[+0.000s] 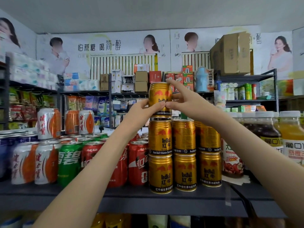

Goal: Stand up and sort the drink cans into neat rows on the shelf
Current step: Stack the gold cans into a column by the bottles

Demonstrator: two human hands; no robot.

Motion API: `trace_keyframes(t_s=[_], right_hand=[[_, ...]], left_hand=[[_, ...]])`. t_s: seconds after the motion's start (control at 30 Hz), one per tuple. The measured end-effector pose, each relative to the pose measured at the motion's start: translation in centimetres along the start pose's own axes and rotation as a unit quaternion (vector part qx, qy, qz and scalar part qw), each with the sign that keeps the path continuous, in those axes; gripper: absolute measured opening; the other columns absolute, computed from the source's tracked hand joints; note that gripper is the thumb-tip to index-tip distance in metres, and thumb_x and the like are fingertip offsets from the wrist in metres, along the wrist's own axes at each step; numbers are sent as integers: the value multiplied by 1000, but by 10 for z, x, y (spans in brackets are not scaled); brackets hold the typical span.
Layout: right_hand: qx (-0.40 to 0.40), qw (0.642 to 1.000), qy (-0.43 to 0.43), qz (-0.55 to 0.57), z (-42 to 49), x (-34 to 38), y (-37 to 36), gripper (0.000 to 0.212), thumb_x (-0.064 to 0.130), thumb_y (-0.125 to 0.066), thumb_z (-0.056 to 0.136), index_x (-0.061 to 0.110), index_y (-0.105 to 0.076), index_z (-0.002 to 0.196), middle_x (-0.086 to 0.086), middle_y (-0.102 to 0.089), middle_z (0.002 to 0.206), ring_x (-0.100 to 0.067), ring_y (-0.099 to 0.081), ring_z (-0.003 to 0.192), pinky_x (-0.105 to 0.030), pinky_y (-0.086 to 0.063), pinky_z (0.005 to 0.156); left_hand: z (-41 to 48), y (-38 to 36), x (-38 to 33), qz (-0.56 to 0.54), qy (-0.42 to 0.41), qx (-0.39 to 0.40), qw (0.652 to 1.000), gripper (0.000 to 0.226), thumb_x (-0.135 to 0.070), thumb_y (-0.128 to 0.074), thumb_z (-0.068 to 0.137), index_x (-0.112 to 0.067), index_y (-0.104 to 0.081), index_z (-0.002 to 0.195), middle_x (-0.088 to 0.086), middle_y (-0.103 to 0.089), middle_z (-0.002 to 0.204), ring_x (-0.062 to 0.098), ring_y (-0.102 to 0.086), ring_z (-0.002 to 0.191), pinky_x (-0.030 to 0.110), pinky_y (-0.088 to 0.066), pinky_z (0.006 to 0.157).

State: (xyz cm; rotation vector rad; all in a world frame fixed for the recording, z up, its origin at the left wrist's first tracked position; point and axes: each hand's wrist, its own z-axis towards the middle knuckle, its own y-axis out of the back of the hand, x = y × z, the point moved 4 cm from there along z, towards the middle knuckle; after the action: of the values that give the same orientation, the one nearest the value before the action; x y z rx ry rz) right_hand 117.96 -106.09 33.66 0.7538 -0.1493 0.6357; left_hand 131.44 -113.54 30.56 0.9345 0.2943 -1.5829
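A gold Red Bull can [159, 94] stands upright as the third tier on the leftmost column of stacked gold Red Bull cans [184, 155]. My left hand [141, 111] grips its lower left side. My right hand [185, 101] holds its right side, with the index finger up at the top rim. The stack beside it is two cans high in three columns at the front of the dark shelf [131, 193]. Left of the stack stand red cola cans [138, 163], a green Sprite can [69, 162] and white-and-orange cans [34, 163].
Three white-and-orange cans [49, 123] stand on top of the left rows. Blue cans [5, 153] sit at far left. Capped juice bottles [291, 139] crowd the right end of the shelf. Behind are racks of snacks, tissue packs and cardboard boxes.
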Motion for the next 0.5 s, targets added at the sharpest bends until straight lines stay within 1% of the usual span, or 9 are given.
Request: trace_keyframes(t_s=[0.07, 0.13, 0.2, 0.23, 0.33, 0.43, 0.5], right_hand=[[1, 1000, -2, -4, 2, 0, -2, 69, 24, -59, 91, 39, -21, 146, -6, -49, 136, -13, -55, 106, -25, -46, 86], [-1, 1000, -5, -14, 2, 0, -3, 69, 20, -59, 91, 37, -21, 146, -7, -48, 136, -16, -55, 108, -30, -46, 90], [-1, 1000, -5, -21, 3, 1, -5, 69, 19, -59, 92, 36, -21, 147, -7, -46, 137, -16, -54, 109, -29, -45, 88], [-1, 1000, -6, -22, 3, 0, -6, 68, 19, -59, 92, 36, -22, 147, -6, -47, 136, -14, -54, 106, -27, -45, 86], [0, 1000, -13, -19, 4, -2, -7, 66, 23, -59, 92, 36, -23, 146, -3, -52, 123, -15, -58, 100, -25, -45, 81], [2, 1000, -14, -22, 4, -2, -10, 64, 23, -59, 91, 35, -25, 144, 1, -52, 114, -18, -60, 101, -27, -47, 82], [2, 1000, -13, -21, 3, -1, -10, 63, 23, -59, 91, 36, -25, 144, 3, -52, 110, -16, -60, 98, -24, -46, 79]], left_hand=[[-1, -2, 4, -19, 5, 1, 1000, 47, -46, -65, 81, -25, -56, 122, -12, -64, 108, -4, -59, 93, 16, -42, 68], [-1, -3, 9, -28, 14, -14, 999, 56, -47, -66, 79, -22, -51, 127, -10, -63, 109, -3, -59, 93, 16, -42, 66], [0, -3, 11, -20, 19, -13, 1000, 59, -48, -66, 78, -20, -52, 127, -9, -63, 109, -2, -59, 93, 16, -41, 65], [0, -3, 11, -15, 19, -11, 1000, 57, -48, -65, 79, -19, -53, 126, -9, -63, 108, -2, -59, 91, 16, -41, 64], [1, -1, 10, -9, 22, -6, 1000, 50, -45, -62, 82, -17, -55, 123, -10, -62, 102, -3, -57, 87, 16, -39, 63], [-1, -1, 9, 11, 26, 1, 1000, 49, -46, -61, 83, -19, -53, 124, -9, -60, 106, -1, -55, 90, 18, -39, 64], [-3, -1, 9, 22, 25, 9, 999, 49, -48, -59, 84, -21, -52, 124, -10, -59, 108, -1, -56, 93, 18, -40, 66]])
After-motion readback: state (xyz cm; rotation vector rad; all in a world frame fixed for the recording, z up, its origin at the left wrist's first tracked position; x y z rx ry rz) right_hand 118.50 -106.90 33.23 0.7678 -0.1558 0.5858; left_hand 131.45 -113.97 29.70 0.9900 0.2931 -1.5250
